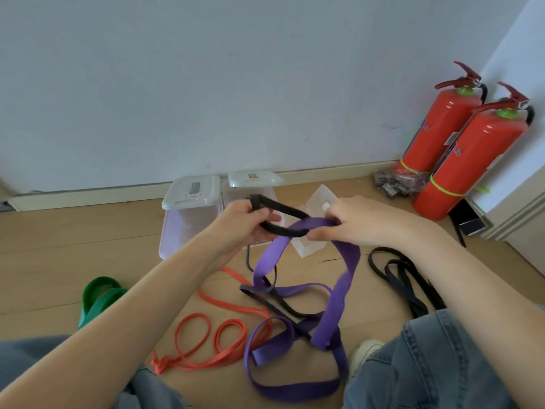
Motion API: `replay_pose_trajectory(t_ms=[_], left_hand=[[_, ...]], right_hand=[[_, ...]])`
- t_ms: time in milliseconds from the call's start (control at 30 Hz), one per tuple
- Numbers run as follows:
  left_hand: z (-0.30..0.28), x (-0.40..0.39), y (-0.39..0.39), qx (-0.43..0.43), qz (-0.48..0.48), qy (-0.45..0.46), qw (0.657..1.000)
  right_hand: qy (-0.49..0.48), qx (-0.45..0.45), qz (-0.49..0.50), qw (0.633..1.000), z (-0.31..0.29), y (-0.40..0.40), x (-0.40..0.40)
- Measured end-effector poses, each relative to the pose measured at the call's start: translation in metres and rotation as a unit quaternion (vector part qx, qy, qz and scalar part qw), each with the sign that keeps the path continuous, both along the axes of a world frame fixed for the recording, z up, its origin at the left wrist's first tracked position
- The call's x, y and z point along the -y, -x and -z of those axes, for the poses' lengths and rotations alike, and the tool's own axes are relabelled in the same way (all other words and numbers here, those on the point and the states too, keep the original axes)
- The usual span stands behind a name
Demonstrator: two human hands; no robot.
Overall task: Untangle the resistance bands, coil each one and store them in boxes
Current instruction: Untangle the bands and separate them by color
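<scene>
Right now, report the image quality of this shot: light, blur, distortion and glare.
Head view: soft, even daylight with only faint shadows on the wooden floor. The wide lens bows the pale baseboard and tilts the two red fire extinguishers. The wide purple resistance band is motion-blurred just below the right hand; the left hand looks sharper. Small highlights shine on the extinguisher bodies.

My left hand point(250, 222) is hiding part of the black band point(283, 208) inside its curled fingers, and my left forearm is covering where the orange band point(206, 329) and the green band point(97, 293) are running beneath it. My right hand point(351, 219) is covering the top fold of the purple band point(339, 293), whose right side is blurring. My knee point(436, 358) is hiding the near end of a second black band point(398, 276). The labels on the box lids point(193, 193) are staying too small to read.
</scene>
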State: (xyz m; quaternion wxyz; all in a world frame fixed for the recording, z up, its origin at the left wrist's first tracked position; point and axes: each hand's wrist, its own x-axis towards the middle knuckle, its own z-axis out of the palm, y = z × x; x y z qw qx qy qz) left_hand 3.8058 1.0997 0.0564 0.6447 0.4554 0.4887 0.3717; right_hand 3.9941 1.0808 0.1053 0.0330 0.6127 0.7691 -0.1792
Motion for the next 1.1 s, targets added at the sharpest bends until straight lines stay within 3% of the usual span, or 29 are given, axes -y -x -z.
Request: replay_pose_trajectory(t_ms=[67, 133, 200, 233, 267, 300, 367, 433, 533, 600, 667, 700, 733, 800, 867, 933, 1000, 1100], left_hand=[[0.013, 0.002, 0.002, -0.094, 0.021, 0.005, 0.995], [0.025, 0.004, 0.010, -0.237, 0.073, 0.014, 0.969], [0.030, 0.004, 0.020, -0.419, 0.137, -0.003, 0.898], [0.031, 0.002, 0.025, -0.506, 0.155, -0.034, 0.848], [0.031, 0.000, 0.028, -0.543, 0.156, -0.066, 0.822], [0.028, -0.001, 0.029, -0.522, 0.160, -0.097, 0.832], [0.016, -0.001, 0.022, -0.298, 0.201, -0.111, 0.926], [0.008, 0.007, 0.008, -0.116, 0.217, -0.135, 0.960], [0.025, 0.015, -0.004, -0.037, 0.205, -0.107, 0.972], [0.038, 0.021, -0.006, -0.085, 0.226, -0.095, 0.966], [0.039, 0.017, -0.001, -0.195, 0.218, -0.120, 0.949], [0.032, 0.012, 0.002, -0.221, 0.183, -0.138, 0.948], [0.022, 0.005, 0.007, -0.203, 0.121, -0.154, 0.960], [-0.007, -0.007, 0.020, -0.064, 0.005, -0.164, 0.984], [-0.029, -0.010, 0.027, -0.041, 0.031, -0.209, 0.977], [-0.031, -0.003, 0.021, -0.174, 0.126, -0.270, 0.939], [-0.018, 0.005, 0.012, -0.332, 0.208, -0.305, 0.868], [0.001, 0.009, 0.006, -0.457, 0.293, -0.226, 0.809]], right_hand=[[-0.045, -0.038, 0.047, 0.997, -0.003, -0.002, -0.001], [-0.176, -0.085, 0.099, 0.976, -0.007, -0.004, -0.002], [-0.227, -0.104, 0.071, 0.966, -0.012, -0.003, 0.001], [-0.199, -0.104, 0.031, 0.974, -0.012, -0.002, 0.002], [-0.154, -0.119, -0.008, 0.981, -0.011, 0.000, 0.006], [-0.104, -0.153, -0.037, 0.982, -0.008, 0.004, 0.009], [-0.034, -0.284, -0.062, 0.956, -0.006, 0.013, 0.014], [0.011, -0.460, -0.056, 0.886, -0.011, 0.018, 0.013], [0.048, -0.677, -0.043, 0.734, -0.019, 0.017, 0.009], [0.026, -0.714, -0.010, 0.699, -0.019, 0.016, 0.007], [-0.004, -0.700, 0.050, 0.713, -0.017, 0.008, 0.004], [-0.020, -0.666, 0.083, 0.741, -0.017, 0.001, 0.002], [-0.029, -0.612, 0.113, 0.782, -0.018, -0.008, 0.001], [0.014, -0.481, 0.148, 0.864, -0.019, -0.024, 0.000], [0.109, -0.396, 0.130, 0.903, -0.014, -0.028, 0.004], [0.137, -0.370, 0.094, 0.914, -0.009, -0.022, 0.008], [0.109, -0.348, 0.069, 0.929, -0.011, -0.017, 0.008], [0.060, -0.117, 0.022, 0.991, -0.010, -0.024, 0.005]])
